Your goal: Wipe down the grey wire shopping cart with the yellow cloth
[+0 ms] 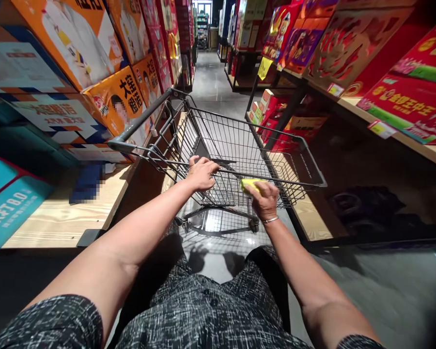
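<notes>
A dark wire shopping cart (236,140) stands in front of me, seemingly turned sideways across the aisle, with its handle (141,118) at the left. My left hand (202,173) rests on the near top rim, its fingers curled over the bar. In my right hand (266,198) is a folded yellow cloth (250,184), pinched against the same rim farther to the right. The fingertips on the cloth's far side are hidden. Only wire mesh and the folded child-seat panel show inside the basket.
Wooden shelves (109,194) with stacked orange gift boxes (112,97) flank the cart on the left. To the right, another wooden shelf (352,104) carries red boxes (399,102), with more on a lower board. A tiled aisle (212,72) runs ahead.
</notes>
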Motion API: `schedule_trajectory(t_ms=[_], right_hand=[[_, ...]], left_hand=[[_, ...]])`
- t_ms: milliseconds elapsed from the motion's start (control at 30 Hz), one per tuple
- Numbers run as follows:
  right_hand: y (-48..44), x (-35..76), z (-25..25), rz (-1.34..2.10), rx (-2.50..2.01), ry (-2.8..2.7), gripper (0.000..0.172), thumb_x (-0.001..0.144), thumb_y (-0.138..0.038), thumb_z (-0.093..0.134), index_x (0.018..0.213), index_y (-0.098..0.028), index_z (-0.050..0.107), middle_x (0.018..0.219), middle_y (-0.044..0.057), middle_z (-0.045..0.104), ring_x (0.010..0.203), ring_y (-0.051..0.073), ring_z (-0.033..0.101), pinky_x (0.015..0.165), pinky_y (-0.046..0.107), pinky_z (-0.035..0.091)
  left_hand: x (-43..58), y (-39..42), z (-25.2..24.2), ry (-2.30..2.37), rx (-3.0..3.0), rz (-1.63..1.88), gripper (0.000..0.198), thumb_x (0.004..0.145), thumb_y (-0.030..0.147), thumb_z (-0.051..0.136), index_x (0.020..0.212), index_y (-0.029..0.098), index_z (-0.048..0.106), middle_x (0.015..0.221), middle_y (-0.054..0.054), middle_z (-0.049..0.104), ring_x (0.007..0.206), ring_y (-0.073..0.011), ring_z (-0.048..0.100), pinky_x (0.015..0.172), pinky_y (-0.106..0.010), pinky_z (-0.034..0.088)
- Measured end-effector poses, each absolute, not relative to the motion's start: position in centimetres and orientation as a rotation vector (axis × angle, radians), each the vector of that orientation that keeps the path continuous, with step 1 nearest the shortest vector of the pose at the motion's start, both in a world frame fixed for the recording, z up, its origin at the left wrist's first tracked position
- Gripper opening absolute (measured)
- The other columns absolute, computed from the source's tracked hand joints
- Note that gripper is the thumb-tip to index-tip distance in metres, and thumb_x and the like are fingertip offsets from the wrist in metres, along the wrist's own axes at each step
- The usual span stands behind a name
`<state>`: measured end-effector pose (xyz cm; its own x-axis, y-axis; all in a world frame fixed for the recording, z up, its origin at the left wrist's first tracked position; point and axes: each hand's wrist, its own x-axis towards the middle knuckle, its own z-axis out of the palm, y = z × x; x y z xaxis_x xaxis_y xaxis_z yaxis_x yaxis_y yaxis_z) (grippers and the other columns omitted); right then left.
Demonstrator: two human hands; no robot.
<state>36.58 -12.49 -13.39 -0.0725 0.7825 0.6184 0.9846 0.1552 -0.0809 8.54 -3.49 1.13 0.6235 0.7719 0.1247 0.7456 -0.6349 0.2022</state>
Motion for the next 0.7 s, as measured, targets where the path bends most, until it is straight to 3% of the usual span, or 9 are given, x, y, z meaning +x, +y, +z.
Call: schedule_trajectory(t_ms=[167,333,467,567,700], right_hand=[[-11.4,37.4,-11.1,-0.573,-1.715,-1.752,0.033,0.092,-0.018,0.059,0.115,-0.035,0.076,0.124,0.007,0.059,0.123,0.029,0.040,0.104,0.044,0.038],[-12.6,37.4,-17.6,-0.362,-1.970,-1.932,0.038,0.091,-0.016,0.057,0.114,-0.038,0.076,0.124,0.006,0.064,0.117,0.028,0.044,0.098,0.044,0.038],[-14.0,37.8,-21.0,-0.150,-2.128,-2.089,0.035,0.084,-0.012,0.060,0.102,-0.036,0.079,0.125,0.004,0.067,0.114,0.027,0.048,0.092,0.041,0.041],[-14.1,37.7,-19.1,-0.239,-1.981,-2.087,0.043,0.080,-0.008,0.059,0.106,-0.036,0.078,0.122,0.004,0.068,0.113,0.026,0.049,0.091,0.040,0.042],[-13.5,38.1,-12.7,-0.483,-1.678,-1.858,0.044,0.083,-0.011,0.057,0.115,-0.034,0.075,0.123,0.005,0.063,0.120,0.026,0.047,0.099,0.041,0.041]], left_hand=[[8.3,-1.3,1.0,1.271,2.669,0.326,0.040,0.073,0.021,0.059,0.111,0.029,0.068,0.116,-0.001,0.073,0.122,-0.0249,0.053,0.115,-0.053,0.015],[8.4,-0.6,0.7,1.243,2.675,0.400,0.036,0.074,0.023,0.059,0.108,0.030,0.068,0.113,0.001,0.074,0.120,-0.0242,0.053,0.115,-0.052,0.014],[8.5,-0.6,0.6,1.248,2.678,0.396,0.037,0.074,0.022,0.059,0.109,0.030,0.067,0.114,0.000,0.074,0.121,-0.0244,0.053,0.115,-0.052,0.015],[8.4,-0.7,0.6,1.233,2.714,0.373,0.044,0.074,0.021,0.059,0.116,0.030,0.066,0.116,-0.001,0.072,0.123,-0.0254,0.052,0.114,-0.052,0.016],[8.2,-0.9,0.8,1.263,2.779,0.304,0.052,0.078,0.028,0.059,0.130,0.032,0.063,0.120,-0.003,0.069,0.125,-0.0274,0.049,0.112,-0.053,0.019]])
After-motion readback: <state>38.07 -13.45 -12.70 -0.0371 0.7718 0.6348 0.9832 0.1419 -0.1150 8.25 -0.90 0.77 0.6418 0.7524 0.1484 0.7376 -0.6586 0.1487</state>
